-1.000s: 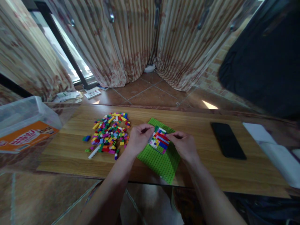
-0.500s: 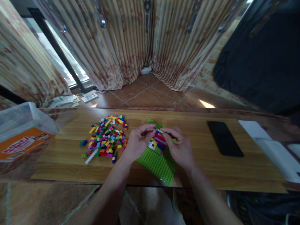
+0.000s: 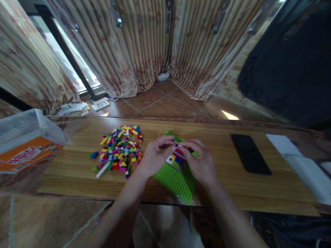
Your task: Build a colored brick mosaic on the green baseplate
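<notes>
A green studded baseplate [image 3: 178,184] lies at an angle on the table, with a small patch of multicoloured toy bricks [image 3: 179,159] on its middle. My left hand [image 3: 156,156] is over the plate's left side, thumb and fingers closed at the far end of the patch. Opposite it, my right hand [image 3: 200,160] closes its fingertips at the same end. Between the two sets of fingertips shows a small pinkish brick [image 3: 179,145], partly hidden by them. Red, blue, white and yellow bricks stay visible nearer to me.
Left of the hands spreads a heap of loose toy bricks [image 3: 120,148], a white strip [image 3: 102,169] at its near edge. A clear plastic box [image 3: 28,137] with an orange label stands at the far left. A black phone [image 3: 250,154] and white paper [image 3: 294,162] lie to the right.
The view has shifted slightly. My fingertips have come closer together over the far end of the brick patch, where a pinkish brick now shows between them. The baseplate stays in place.
</notes>
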The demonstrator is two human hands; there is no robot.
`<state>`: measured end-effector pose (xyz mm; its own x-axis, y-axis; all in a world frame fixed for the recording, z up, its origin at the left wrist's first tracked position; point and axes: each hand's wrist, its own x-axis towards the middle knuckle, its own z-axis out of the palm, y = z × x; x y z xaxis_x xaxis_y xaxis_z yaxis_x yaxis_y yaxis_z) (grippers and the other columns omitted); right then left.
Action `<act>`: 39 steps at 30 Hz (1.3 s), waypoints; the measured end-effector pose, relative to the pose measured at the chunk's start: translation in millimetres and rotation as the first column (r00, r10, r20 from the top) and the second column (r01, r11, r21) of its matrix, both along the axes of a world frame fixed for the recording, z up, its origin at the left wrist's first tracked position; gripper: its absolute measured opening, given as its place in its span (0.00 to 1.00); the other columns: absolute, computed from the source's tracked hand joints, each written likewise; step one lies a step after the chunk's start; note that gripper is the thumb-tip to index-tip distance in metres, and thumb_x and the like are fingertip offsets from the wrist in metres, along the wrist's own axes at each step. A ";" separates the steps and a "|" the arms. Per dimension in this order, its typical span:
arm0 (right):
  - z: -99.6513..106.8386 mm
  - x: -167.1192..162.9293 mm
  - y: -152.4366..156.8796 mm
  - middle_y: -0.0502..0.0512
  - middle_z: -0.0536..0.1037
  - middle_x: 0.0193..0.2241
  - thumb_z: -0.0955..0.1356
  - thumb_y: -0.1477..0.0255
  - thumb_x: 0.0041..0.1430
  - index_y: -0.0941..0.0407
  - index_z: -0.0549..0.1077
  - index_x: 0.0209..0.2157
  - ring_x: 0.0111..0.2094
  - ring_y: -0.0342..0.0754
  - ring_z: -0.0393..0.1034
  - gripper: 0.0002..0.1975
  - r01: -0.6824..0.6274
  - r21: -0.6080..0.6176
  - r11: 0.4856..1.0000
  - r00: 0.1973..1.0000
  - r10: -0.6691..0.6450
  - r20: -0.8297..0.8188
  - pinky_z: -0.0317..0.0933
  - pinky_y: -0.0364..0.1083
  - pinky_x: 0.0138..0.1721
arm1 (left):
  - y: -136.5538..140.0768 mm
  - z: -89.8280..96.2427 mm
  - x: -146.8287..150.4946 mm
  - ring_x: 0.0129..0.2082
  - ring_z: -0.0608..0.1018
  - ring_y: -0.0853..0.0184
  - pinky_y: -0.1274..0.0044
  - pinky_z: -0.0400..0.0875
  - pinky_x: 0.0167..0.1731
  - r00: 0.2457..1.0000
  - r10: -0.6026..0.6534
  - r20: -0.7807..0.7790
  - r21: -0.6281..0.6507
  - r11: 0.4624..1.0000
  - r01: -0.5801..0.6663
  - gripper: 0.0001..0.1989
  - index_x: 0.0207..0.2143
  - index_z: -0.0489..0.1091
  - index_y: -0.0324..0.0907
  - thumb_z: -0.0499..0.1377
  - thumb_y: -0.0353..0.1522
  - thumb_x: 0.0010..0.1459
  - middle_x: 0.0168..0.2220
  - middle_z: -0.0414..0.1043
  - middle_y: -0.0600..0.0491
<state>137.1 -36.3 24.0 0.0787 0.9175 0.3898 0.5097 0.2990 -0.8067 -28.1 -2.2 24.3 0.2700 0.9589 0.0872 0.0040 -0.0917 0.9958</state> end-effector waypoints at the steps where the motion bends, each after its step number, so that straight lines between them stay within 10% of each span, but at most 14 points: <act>1: -0.5 3.1 1.4 0.53 0.79 0.35 0.68 0.68 0.60 0.54 0.80 0.35 0.35 0.46 0.73 0.07 0.048 -0.020 0.999 0.999 -0.048 -0.011 0.66 0.46 0.38 | 0.7 -1.6 -0.1 0.35 0.79 0.67 0.75 0.73 0.39 1.000 0.029 0.006 -0.013 1.000 -0.029 0.17 0.46 0.73 0.37 0.63 0.33 0.53 0.36 0.79 0.49; 11: -10.6 11.6 9.4 0.57 0.80 0.36 0.67 0.66 0.58 0.56 0.81 0.35 0.38 0.52 0.73 0.12 0.147 -0.195 0.970 0.987 -0.130 0.100 0.64 0.51 0.44 | 8.7 -12.7 -5.0 0.35 0.78 0.66 0.77 0.72 0.35 0.957 0.213 -0.195 -0.010 0.976 -0.219 0.12 0.39 0.77 0.37 0.61 0.33 0.54 0.37 0.79 0.49; 39: -7.9 11.9 6.4 0.57 0.79 0.33 0.65 0.63 0.57 0.56 0.80 0.32 0.34 0.51 0.72 0.14 0.175 -0.288 0.941 0.980 -0.138 0.143 0.63 0.49 0.38 | 0.5 -2.3 -4.4 0.34 0.80 0.64 0.75 0.72 0.34 0.894 0.130 -0.429 0.014 0.991 -0.137 0.11 0.41 0.77 0.39 0.59 0.30 0.56 0.36 0.80 0.48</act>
<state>149.0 -29.9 16.1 0.2006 0.9728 0.1158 0.6283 -0.0371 -0.7771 -32.5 -1.7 22.0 0.1475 0.9888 -0.0236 0.4409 -0.0444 0.8965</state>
